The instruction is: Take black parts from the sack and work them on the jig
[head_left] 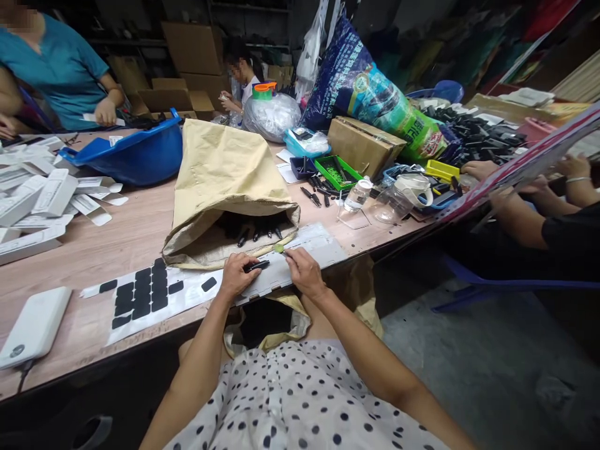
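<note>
My left hand [238, 275] is closed around a black pen-shaped piece [259, 265], which points to the right. Pinched in my right hand [304, 272] is a small thin tool with a rounded green end [279, 248]; its exact kind is too small to tell. Both hands are close together over a white board [323, 242] at the table's front edge. Just beyond them a beige woven sack [220, 162] lies with its mouth facing me, several black pen-shaped pieces [255, 234] inside. A sheet of black stickers [143, 290] lies left of my left hand.
White boxes [32, 194] and a blue basin [135, 153] are on the left, a white power bank [35, 325] in front. Rightward stand a green tray [338, 173], a small bottle [357, 195] and a carton [363, 147]. An open sack [300, 315] sits below the edge. Other people work around the table.
</note>
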The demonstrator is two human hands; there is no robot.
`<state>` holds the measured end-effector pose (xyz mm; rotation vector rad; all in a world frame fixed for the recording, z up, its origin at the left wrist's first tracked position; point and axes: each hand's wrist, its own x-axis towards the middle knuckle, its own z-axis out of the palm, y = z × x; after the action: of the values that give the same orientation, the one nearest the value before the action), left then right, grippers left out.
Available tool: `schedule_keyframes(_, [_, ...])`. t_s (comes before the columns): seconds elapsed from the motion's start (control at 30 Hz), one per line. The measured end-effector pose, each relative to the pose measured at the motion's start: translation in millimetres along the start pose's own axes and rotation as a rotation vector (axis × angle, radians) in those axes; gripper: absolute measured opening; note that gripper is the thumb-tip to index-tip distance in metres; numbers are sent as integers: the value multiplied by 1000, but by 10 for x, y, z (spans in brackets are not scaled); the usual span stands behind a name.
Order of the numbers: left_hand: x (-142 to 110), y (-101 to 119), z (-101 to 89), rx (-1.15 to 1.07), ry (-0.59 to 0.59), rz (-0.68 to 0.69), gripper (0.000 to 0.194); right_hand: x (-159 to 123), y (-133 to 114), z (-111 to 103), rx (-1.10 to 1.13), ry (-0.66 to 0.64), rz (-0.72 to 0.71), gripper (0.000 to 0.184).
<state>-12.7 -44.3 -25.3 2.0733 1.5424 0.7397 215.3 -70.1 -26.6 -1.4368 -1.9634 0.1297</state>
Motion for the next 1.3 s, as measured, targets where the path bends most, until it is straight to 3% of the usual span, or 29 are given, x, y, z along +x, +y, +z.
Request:
schedule_keyframes(0.23, [29,-24,18,-11,-6,-10,12,-47,-342,89,64,-68,-74,37])
schedule_keyframes(0.4, [29,-3,26,-15,15,-35,9,-37,-383,93,-52,-161,-109,30])
schedule_keyframes(0.5, [33,-4,32,-33,6,-32,13,-18,-360,73,-53,-132,-78,32])
schedule_keyframes(0.6, [38,-17,41,-50,0,-29,16,-19,-324,58,-37,-80,-56,34])
schedule_keyframes(0.8, [33,-17,37,-27,4,-36,18,-49,-219,95,-44,-111,-32,32])
schedule_keyframes(0.97, [19,14,24,21,13,-10,16,111,37,41,-105,-49,2,32])
schedule_keyframes(1.13, [6,43,24,55,10,-11,16,285,360,-52,-223,-146,-72,27])
schedule_keyframes(1.3, [-12,30,27,57,-2,-10,14,249,436,-27,-270,-170,-142,26])
